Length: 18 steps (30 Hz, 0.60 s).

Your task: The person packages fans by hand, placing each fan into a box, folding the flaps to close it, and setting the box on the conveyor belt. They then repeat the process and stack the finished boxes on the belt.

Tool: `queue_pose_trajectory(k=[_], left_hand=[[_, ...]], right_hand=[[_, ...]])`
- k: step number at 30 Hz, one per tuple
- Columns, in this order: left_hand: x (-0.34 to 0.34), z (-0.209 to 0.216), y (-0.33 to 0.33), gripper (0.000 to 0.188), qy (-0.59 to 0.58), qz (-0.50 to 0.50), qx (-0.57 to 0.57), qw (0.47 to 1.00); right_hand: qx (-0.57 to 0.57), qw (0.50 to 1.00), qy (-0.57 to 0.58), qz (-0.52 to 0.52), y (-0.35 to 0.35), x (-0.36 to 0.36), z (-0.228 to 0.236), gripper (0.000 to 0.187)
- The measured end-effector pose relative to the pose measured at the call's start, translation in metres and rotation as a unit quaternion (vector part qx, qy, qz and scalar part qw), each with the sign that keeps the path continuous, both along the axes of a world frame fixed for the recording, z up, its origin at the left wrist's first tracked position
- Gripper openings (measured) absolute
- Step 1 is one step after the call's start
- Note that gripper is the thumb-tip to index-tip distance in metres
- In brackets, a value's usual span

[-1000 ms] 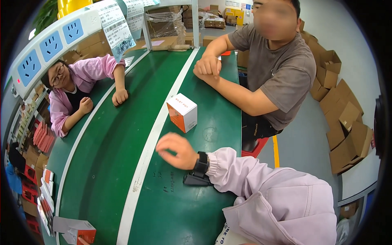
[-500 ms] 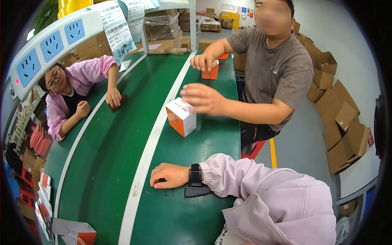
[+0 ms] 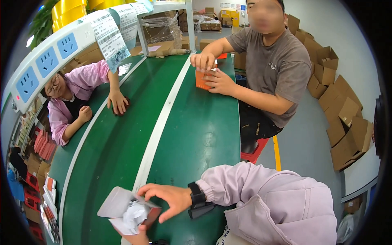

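Observation:
An open small carton [image 3: 116, 204], white and orange with its grey-white flap raised, is tilted near the table's front edge. Crumpled white paper or wrapping [image 3: 135, 214] fills it; what lies beneath is hidden. Low at the picture's edge, my left hand [image 3: 139, 238] grips the carton, its thumb on the near side. Spread over the carton's right rim, my right hand [image 3: 169, 200] has fingers and thumb apart, fingertips by the opening. Across the table, a co-worker's two hands [image 3: 210, 75] hold an orange box [image 3: 201, 80]. Another co-worker's hand [image 3: 118, 102] covers a dark reddish-brown object [image 3: 125, 107].
The green table [image 3: 110, 163] has white strips along it. A power strip [image 3: 47, 61] with hanging paper labels [image 3: 110, 41] crosses the upper left. Flat cartons [image 3: 49, 204] are stacked at the left; open cardboard boxes [image 3: 347, 134] line the right wall.
My left hand brought the open carton rightward from the lower left corner. My right hand lifted off the table to it. The white-and-orange box near the far co-worker no longer stands there.

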<state>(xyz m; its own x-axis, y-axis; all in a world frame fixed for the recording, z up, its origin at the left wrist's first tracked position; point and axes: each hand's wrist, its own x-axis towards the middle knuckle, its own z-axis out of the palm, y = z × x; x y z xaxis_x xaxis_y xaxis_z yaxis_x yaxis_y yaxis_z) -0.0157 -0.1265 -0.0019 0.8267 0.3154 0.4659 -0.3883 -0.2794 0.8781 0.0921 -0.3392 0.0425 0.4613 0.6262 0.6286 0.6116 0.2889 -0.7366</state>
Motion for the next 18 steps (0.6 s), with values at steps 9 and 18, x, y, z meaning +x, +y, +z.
queue_pose_trajectory(k=[9,18], left_hand=[[-0.001,0.022,-0.074,0.081,-0.012,0.152,-0.048,0.987],[0.01,0.016,-0.061,0.073,-0.139,0.023,0.014,0.99]], right_hand=[[0.074,0.995,0.011,-0.069,-0.005,0.003,-0.015,0.056],[-0.012,0.999,-0.016,-0.047,-0.009,0.011,0.002,0.053]])
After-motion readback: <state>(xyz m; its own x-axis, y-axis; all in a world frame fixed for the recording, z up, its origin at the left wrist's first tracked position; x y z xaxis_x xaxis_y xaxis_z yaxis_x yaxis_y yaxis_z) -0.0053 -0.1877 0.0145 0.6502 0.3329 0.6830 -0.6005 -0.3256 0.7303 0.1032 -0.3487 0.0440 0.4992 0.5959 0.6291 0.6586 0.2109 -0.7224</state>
